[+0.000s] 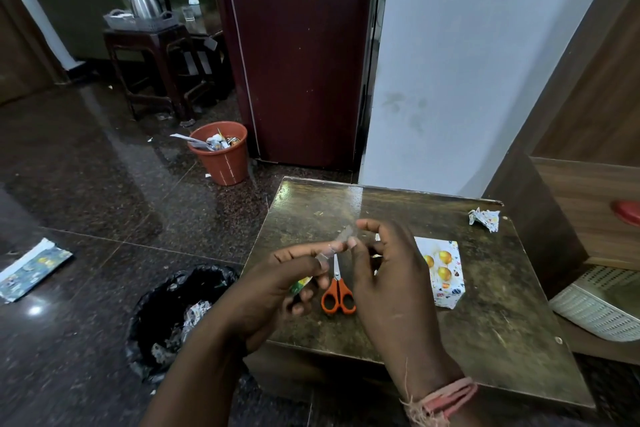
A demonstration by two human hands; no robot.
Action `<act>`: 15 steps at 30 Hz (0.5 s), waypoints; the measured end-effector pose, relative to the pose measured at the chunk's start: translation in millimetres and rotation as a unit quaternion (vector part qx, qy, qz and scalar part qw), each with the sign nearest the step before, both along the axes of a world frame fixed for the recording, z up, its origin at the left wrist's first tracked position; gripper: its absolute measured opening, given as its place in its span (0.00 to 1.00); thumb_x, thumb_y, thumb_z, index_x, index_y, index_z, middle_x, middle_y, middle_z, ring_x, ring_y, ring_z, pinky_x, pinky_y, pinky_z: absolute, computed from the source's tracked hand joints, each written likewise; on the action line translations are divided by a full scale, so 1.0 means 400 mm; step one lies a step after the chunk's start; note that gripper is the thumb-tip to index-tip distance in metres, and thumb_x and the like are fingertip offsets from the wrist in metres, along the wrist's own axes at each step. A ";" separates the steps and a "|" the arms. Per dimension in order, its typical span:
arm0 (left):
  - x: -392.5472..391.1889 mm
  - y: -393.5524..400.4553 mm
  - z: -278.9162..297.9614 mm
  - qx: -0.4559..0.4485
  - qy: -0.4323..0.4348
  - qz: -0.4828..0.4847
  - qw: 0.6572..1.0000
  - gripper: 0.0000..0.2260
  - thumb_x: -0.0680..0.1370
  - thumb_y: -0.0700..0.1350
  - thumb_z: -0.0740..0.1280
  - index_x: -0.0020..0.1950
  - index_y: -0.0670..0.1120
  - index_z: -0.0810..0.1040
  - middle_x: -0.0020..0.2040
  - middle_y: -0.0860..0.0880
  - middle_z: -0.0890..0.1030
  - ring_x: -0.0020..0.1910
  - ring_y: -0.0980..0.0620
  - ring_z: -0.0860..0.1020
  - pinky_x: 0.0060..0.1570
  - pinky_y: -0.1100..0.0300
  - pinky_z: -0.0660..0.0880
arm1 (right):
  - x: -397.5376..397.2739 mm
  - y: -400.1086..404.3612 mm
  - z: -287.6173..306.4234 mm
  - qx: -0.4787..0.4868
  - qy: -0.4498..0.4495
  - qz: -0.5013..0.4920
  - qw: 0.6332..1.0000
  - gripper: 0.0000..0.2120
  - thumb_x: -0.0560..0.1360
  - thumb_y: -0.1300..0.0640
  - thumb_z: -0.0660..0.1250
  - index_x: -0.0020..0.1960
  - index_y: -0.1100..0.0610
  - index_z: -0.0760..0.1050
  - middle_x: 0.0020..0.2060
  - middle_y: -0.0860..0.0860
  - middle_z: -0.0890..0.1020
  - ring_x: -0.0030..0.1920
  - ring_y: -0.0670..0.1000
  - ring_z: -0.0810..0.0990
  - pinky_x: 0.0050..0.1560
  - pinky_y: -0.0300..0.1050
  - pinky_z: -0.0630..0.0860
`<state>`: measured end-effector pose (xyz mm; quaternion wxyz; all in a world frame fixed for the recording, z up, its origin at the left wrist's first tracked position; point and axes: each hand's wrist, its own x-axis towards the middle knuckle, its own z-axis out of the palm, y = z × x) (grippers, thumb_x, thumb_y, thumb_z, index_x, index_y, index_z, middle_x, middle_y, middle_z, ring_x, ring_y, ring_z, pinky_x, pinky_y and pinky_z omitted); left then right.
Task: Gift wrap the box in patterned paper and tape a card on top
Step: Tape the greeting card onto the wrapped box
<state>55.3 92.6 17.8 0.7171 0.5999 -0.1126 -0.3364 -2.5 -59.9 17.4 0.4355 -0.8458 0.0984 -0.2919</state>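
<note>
Above the table [485, 340] I am on the taping step: a strip of clear tape [341, 239] is stretched between my two hands. My left hand [277, 288] pinches one end while curled round what looks like the tape roll; my right hand [384, 270] pinches the other end. Just behind my right hand the wrapped box [445, 274] lies on the table, scissors [337, 291] beside it. I cannot see a card. Next, I judge, the strip must be cut free.

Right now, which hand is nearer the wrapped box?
Right. The right hand hovers just beside the wrapped box, overlapping its near-left edge in view; the left hand sits farther left, beyond the scissors.
</note>
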 end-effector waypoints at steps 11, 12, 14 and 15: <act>0.010 0.002 -0.004 0.009 0.016 0.072 0.997 0.16 0.81 0.39 0.63 0.62 0.52 0.86 0.37 0.50 0.74 0.31 0.56 0.65 0.30 0.62 0.59 | -0.044 0.097 -0.035 -0.195 0.329 0.068 0.922 0.10 0.79 0.60 0.58 0.55 0.55 0.77 0.50 0.54 0.84 0.53 0.57 0.84 0.48 0.50 0.77; 0.010 0.003 -0.004 0.008 0.018 0.072 0.997 0.16 0.81 0.39 0.63 0.62 0.52 0.86 0.37 0.50 0.74 0.31 0.56 0.65 0.30 0.62 0.59 | -0.046 0.102 -0.041 -0.192 0.333 0.060 0.921 0.11 0.79 0.60 0.58 0.56 0.54 0.77 0.50 0.54 0.84 0.53 0.57 0.84 0.49 0.50 0.77; 0.010 0.004 -0.005 0.013 0.018 0.070 0.997 0.16 0.82 0.39 0.63 0.62 0.52 0.86 0.37 0.50 0.74 0.31 0.56 0.65 0.30 0.62 0.60 | -0.044 0.106 -0.051 -0.188 0.324 0.042 0.926 0.11 0.80 0.60 0.56 0.57 0.53 0.75 0.50 0.53 0.84 0.52 0.56 0.84 0.47 0.50 0.77; 0.010 0.004 -0.005 0.016 0.019 0.069 0.997 0.16 0.82 0.39 0.63 0.62 0.51 0.86 0.37 0.50 0.74 0.31 0.56 0.65 0.30 0.62 0.60 | -0.041 0.107 -0.054 -0.186 0.321 0.032 0.928 0.10 0.80 0.60 0.56 0.58 0.53 0.73 0.51 0.53 0.83 0.52 0.56 0.84 0.47 0.50 0.77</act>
